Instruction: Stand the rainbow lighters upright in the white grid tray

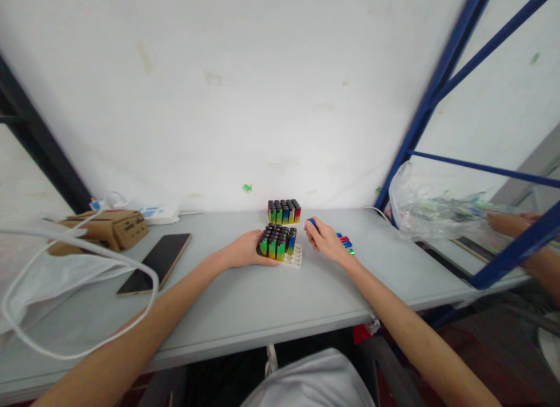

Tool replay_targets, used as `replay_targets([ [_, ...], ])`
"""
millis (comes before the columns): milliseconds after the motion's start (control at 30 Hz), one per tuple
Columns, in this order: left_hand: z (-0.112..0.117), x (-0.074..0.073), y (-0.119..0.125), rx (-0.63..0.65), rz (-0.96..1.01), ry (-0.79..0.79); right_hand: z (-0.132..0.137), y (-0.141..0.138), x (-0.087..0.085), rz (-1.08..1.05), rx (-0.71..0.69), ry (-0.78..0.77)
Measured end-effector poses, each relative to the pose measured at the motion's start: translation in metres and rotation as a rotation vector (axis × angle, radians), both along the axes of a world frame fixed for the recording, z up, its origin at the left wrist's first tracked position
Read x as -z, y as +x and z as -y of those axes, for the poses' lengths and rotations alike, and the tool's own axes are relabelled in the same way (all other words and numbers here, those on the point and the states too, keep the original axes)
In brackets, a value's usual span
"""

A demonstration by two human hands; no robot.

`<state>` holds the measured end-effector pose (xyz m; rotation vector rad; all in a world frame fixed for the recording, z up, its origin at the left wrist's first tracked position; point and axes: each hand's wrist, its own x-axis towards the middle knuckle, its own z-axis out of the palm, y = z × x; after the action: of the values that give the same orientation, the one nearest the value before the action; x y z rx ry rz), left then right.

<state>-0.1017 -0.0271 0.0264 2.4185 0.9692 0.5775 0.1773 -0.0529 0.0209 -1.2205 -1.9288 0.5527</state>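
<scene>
My left hand (247, 249) is wrapped around the left side of a white tray (294, 259), its thumb lying along the front edge. Upright lighters (276, 244) with black tops and green, yellow and blue bodies fill the tray's left and back part, while bare sockets show at its right front. Just right of the tray, my right hand (322, 238) is closed on a blue lighter (312, 221), mostly hidden by the fingers. Loose red, blue and green lighters (345, 242) lie beside my right wrist. Behind the tray stands a second block of upright lighters (284, 212).
A phone (155, 263) and a cardboard box (109, 228) lie on the left of the grey table (245, 302). White cable (151, 273) loops over that side. A blue metal frame (420, 115) rises at right, with a plastic bag (420, 203) and another person's arm (540, 249) beyond.
</scene>
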Motion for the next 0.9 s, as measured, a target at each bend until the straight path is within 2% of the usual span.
replay_targets([
  [167, 0.001, 0.0, 0.0, 0.001, -0.007, 0.021, 0.007, -0.001, -0.009, 0.195, -0.012, 0.211],
  [267, 0.0, 0.0, 0.0, -0.007, -0.01, 0.023, 0.011, -0.001, -0.011, 0.267, -0.093, 0.154],
  [400, -0.001, 0.0, 0.0, 0.002, -0.015, 0.004, 0.014, -0.003, -0.009, 0.248, -0.164, 0.105],
  [767, 0.001, 0.0, 0.0, 0.007, -0.019, 0.024, 0.013, -0.014, -0.006, 0.319, -0.213, 0.16],
  [900, 0.0, 0.0, 0.0, 0.011, -0.008, 0.024, 0.016, -0.015, -0.005, 0.371, -0.188, 0.178],
])
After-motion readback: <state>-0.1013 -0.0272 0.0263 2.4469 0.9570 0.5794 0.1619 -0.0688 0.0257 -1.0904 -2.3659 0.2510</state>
